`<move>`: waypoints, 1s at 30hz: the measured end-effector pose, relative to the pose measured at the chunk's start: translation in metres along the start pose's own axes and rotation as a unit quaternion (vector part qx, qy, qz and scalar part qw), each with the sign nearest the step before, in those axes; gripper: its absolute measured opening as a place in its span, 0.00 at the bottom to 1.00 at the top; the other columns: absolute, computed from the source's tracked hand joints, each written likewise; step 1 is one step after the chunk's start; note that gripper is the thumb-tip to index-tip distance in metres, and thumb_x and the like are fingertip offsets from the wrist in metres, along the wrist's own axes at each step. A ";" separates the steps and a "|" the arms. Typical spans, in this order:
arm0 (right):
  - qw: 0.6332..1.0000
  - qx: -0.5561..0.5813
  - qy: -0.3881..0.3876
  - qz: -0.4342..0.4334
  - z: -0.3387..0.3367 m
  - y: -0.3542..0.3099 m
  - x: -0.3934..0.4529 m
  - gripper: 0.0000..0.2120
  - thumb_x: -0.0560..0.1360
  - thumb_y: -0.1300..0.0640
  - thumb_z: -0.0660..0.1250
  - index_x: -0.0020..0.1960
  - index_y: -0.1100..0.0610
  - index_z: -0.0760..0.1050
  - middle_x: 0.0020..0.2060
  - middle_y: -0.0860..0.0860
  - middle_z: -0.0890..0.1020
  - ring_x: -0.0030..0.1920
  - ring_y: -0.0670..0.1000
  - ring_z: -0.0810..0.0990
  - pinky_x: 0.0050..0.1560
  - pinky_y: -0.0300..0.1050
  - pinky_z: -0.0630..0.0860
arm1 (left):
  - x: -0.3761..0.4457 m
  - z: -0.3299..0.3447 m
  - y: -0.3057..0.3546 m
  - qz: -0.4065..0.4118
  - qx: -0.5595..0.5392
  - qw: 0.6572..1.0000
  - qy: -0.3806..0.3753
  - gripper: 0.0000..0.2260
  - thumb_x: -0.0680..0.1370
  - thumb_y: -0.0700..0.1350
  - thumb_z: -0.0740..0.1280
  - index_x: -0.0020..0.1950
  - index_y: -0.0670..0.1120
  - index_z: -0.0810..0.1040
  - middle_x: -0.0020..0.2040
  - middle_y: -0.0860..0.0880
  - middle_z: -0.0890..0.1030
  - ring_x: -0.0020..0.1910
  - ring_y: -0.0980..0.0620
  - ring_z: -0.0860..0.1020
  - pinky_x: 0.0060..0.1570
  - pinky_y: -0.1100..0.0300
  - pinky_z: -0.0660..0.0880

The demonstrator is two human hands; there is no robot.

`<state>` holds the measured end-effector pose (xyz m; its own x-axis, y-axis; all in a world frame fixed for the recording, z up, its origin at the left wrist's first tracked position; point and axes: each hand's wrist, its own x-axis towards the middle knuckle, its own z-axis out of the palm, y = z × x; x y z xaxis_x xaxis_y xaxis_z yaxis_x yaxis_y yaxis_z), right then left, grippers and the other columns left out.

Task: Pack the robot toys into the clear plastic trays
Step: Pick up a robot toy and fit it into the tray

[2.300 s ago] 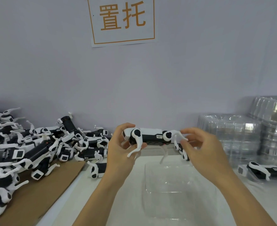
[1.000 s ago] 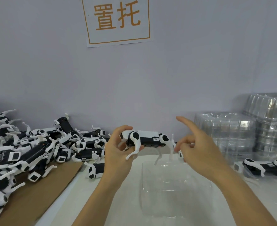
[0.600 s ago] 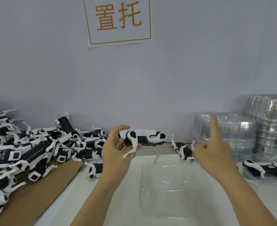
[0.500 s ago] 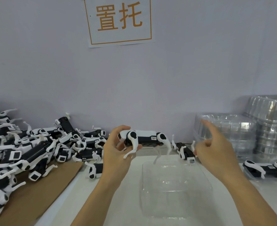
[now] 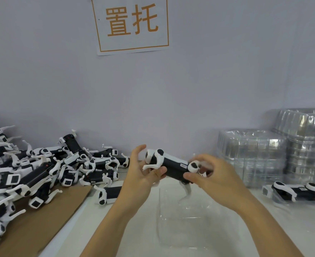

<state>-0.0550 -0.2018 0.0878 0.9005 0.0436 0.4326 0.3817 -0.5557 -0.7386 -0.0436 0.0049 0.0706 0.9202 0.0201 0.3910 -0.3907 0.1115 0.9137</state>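
Gripping a black-and-white robot toy (image 5: pixel 171 165) at both ends, the person holds it in the air above a clear plastic tray (image 5: pixel 188 217) on the white table (image 5: pixel 310 229). Left hand (image 5: pixel 141 175) curls around the toy's left end, thumb under, fingers behind. Right hand (image 5: pixel 212 175) pinches the right end near a white leg joint, fingers curled. Toy tilted, right end lower, one leg hanging toward the tray. Pile of robot toys (image 5: pixel 41 169) at left, partly on brown cardboard (image 5: pixel 41 225). Stacks of clear trays (image 5: pixel 264 156) at right; another toy (image 5: pixel 297 193) lies in front of them. Sign (image 5: pixel 132 25) on wall.
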 end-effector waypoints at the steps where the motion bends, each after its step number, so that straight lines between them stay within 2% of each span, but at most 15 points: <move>1: 0.999 -0.015 0.042 0.003 -0.002 0.003 0.002 0.06 0.69 0.48 0.76 0.42 0.47 0.80 0.35 0.42 0.81 0.36 0.41 0.78 0.34 0.30 0.70 | 0.001 -0.001 -0.002 -0.023 0.041 0.999 -0.008 0.26 0.77 0.41 0.71 0.69 0.59 0.66 0.54 0.49 0.84 0.52 0.50 0.83 0.52 0.58 0.78; 3: 0.996 -0.034 0.075 0.025 -0.004 0.009 0.007 0.10 0.71 0.49 0.74 0.36 0.54 0.79 0.31 0.49 0.81 0.34 0.49 0.80 0.36 0.39 0.75 | 0.002 -0.005 -0.008 -0.069 0.118 0.990 -0.043 0.21 0.80 0.45 0.69 0.67 0.62 0.65 0.57 0.56 0.82 0.54 0.58 0.81 0.59 0.54 0.76; 5: 0.995 -0.041 0.065 0.066 -0.002 0.013 0.012 0.12 0.71 0.52 0.74 0.33 0.56 0.80 0.29 0.52 0.82 0.33 0.55 0.83 0.38 0.50 0.80 | 0.002 -0.010 -0.015 -0.099 0.147 0.982 -0.057 0.15 0.81 0.47 0.67 0.63 0.63 0.68 0.59 0.58 0.80 0.53 0.62 0.80 0.60 0.55 0.77; 8: 0.985 0.048 0.083 0.142 0.008 0.018 0.021 0.18 0.73 0.53 0.73 0.27 0.57 0.77 0.23 0.50 0.80 0.28 0.53 0.84 0.35 0.47 0.78 | 0.005 -0.024 -0.023 -0.062 0.221 0.973 0.017 0.10 0.81 0.46 0.67 0.58 0.60 0.73 0.58 0.58 0.78 0.55 0.58 0.78 0.52 0.65 0.75; 10: 0.961 0.132 0.132 0.205 0.017 0.025 0.032 0.18 0.74 0.52 0.73 0.29 0.60 0.80 0.25 0.52 0.83 0.32 0.55 0.85 0.40 0.49 0.79 | 0.008 -0.039 -0.029 -0.021 0.347 0.931 0.114 0.09 0.80 0.43 0.66 0.57 0.56 0.76 0.59 0.56 0.77 0.60 0.52 0.73 0.53 0.64 0.68; 12: 0.937 0.169 0.185 0.244 0.023 0.032 0.040 0.16 0.74 0.52 0.70 0.33 0.62 0.81 0.32 0.56 0.85 0.40 0.58 0.85 0.48 0.55 0.80 | 0.007 -0.058 -0.033 -0.023 0.469 0.862 0.193 0.13 0.78 0.42 0.66 0.61 0.52 0.77 0.63 0.53 0.75 0.64 0.48 0.68 0.58 0.58 0.64; 14: 0.917 0.218 0.209 0.260 0.031 0.032 0.042 0.12 0.75 0.56 0.68 0.36 0.62 0.80 0.38 0.60 0.85 0.48 0.63 0.84 0.57 0.60 0.78 | 0.007 -0.077 -0.034 -0.063 0.527 0.817 0.225 0.15 0.78 0.43 0.65 0.64 0.52 0.76 0.66 0.50 0.73 0.66 0.45 0.65 0.63 0.51 0.63; 16: 0.924 0.203 0.204 0.252 0.038 0.036 0.039 0.09 0.75 0.59 0.67 0.45 0.66 0.79 0.42 0.65 0.83 0.48 0.66 0.82 0.57 0.62 0.78 | 0.005 -0.096 -0.036 -0.122 0.562 0.791 0.208 0.15 0.79 0.46 0.64 0.66 0.52 0.75 0.66 0.48 0.73 0.66 0.43 0.66 0.65 0.49 0.64; 17: 0.934 0.179 0.198 0.239 0.041 0.039 0.036 0.09 0.75 0.60 0.66 0.49 0.66 0.78 0.41 0.65 0.82 0.42 0.65 0.80 0.51 0.57 0.78 | 0.005 -0.104 -0.037 -0.150 0.568 0.787 0.187 0.14 0.80 0.46 0.63 0.66 0.51 0.75 0.65 0.48 0.74 0.65 0.44 0.68 0.64 0.50 0.66; 19: 0.946 0.150 0.192 0.213 0.047 0.042 0.030 0.08 0.74 0.61 0.65 0.49 0.63 0.79 0.36 0.59 0.81 0.35 0.54 0.76 0.38 0.44 0.71 | 0.001 -0.116 -0.041 -0.172 0.526 0.816 0.167 0.11 0.81 0.42 0.61 0.62 0.46 0.77 0.60 0.45 0.78 0.57 0.45 0.75 0.58 0.53 0.73; 22: 0.963 0.143 0.155 0.168 0.054 0.033 0.021 0.10 0.76 0.60 0.66 0.52 0.48 0.82 0.43 0.41 0.82 0.42 0.39 0.78 0.39 0.35 0.70 | -0.004 -0.121 -0.045 -0.151 0.491 0.838 0.182 0.10 0.81 0.37 0.59 0.54 0.41 0.79 0.51 0.42 0.81 0.48 0.45 0.79 0.47 0.54 0.75; 24: 0.973 0.146 0.128 0.123 0.056 0.024 0.018 0.15 0.77 0.61 0.65 0.46 0.42 0.81 0.41 0.36 0.83 0.46 0.39 0.80 0.44 0.36 0.72 | -0.004 -0.120 -0.042 -0.151 0.484 0.839 0.197 0.08 0.80 0.36 0.61 0.48 0.42 0.80 0.44 0.45 0.80 0.41 0.46 0.79 0.40 0.56 0.74; 26: 0.979 0.142 0.106 0.098 0.056 0.018 0.015 0.19 0.77 0.63 0.63 0.39 0.40 0.81 0.38 0.38 0.85 0.44 0.43 0.83 0.45 0.40 0.76 | -0.002 -0.118 -0.036 -0.156 0.491 0.834 0.196 0.07 0.78 0.35 0.64 0.45 0.43 0.80 0.39 0.48 0.80 0.38 0.48 0.78 0.38 0.58 0.74; 28: 0.984 0.142 0.066 0.084 0.056 0.011 0.013 0.17 0.77 0.64 0.63 0.40 0.45 0.82 0.40 0.44 0.86 0.41 0.45 0.84 0.41 0.37 0.76 | 0.000 -0.115 -0.029 -0.144 0.486 0.841 0.189 0.06 0.77 0.36 0.65 0.44 0.44 0.81 0.38 0.48 0.81 0.38 0.46 0.81 0.41 0.55 0.77; 30: 0.988 0.135 0.005 0.078 0.056 0.003 0.012 0.14 0.78 0.63 0.63 0.43 0.49 0.84 0.43 0.46 0.85 0.38 0.44 0.84 0.37 0.30 0.74 | 0.003 -0.106 -0.016 -0.116 0.437 0.875 0.176 0.08 0.78 0.35 0.66 0.43 0.46 0.81 0.39 0.49 0.81 0.37 0.46 0.83 0.43 0.52 0.80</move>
<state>-0.0311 -0.1561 0.0621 0.9512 -0.0346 0.3066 0.2810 -0.3135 -0.9071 -0.0315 0.1082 0.0452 0.8677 0.4194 0.2667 0.0782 -0.6451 0.7601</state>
